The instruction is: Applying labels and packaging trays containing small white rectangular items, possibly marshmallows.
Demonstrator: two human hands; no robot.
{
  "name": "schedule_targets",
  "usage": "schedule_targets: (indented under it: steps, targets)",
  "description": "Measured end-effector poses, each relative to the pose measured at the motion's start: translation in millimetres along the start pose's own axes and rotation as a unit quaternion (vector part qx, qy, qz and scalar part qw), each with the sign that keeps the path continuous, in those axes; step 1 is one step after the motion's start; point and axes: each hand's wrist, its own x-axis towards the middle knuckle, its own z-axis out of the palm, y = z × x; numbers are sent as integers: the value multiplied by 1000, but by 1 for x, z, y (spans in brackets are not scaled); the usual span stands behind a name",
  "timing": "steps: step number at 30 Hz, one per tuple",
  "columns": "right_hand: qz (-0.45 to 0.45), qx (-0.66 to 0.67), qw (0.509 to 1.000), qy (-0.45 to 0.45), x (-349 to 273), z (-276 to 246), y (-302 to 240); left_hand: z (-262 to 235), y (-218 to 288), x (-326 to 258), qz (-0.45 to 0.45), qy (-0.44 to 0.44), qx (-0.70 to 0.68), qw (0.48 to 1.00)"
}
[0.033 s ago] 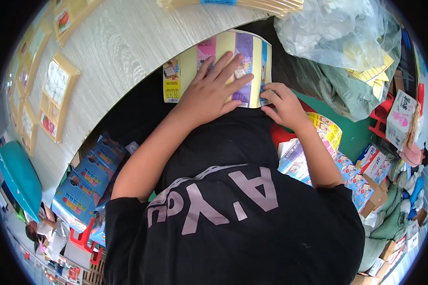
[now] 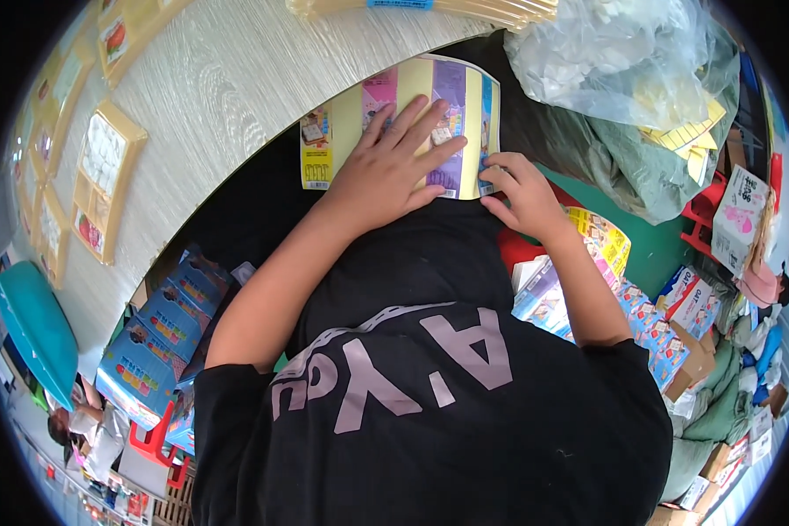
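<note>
A pale yellow sticker sheet (image 2: 346,131) with yellow, pink, purple and blue printed strips lies across my lap by the table edge. My left hand (image 2: 394,158) rests flat on it, fingers spread over the pink and purple strips. At the sheet's right edge, my right hand (image 2: 524,195) pinches the lower corner by the blue strip, thumb below and fingers above. Whether a strip is lifting off there is too small to tell. Beside my right forearm lie more printed sheets (image 2: 600,237), partly hidden by the arm.
The pale wooden table (image 2: 219,96) curves round at the left, bearing several clear-lidded trays (image 2: 110,167). A teal basin (image 2: 35,329) and blue printed boxes (image 2: 153,342) are at the left. A large plastic bag (image 2: 614,79) bulges at the upper right; a white carton (image 2: 738,215) stands beyond it.
</note>
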Motion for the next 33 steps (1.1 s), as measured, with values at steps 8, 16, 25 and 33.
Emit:
schedule_targets:
  steps: [8, 16, 25, 33]
  targets:
    - [11, 15, 1000, -7, 4, -2, 2, -4, -2, 2, -5, 1, -8, 1000]
    - [26, 75, 997, -8, 10, 1, 7, -4, -5, -1, -13, -4, -12, 1000]
    - [-11, 24, 1000, 8, 8, -3, 3, -2, -5, -2, -9, -4, -32, 999]
    - [42, 78, 996, 20, 4, 1, -5, -2, -5, -4, -10, -2, -34, 999]
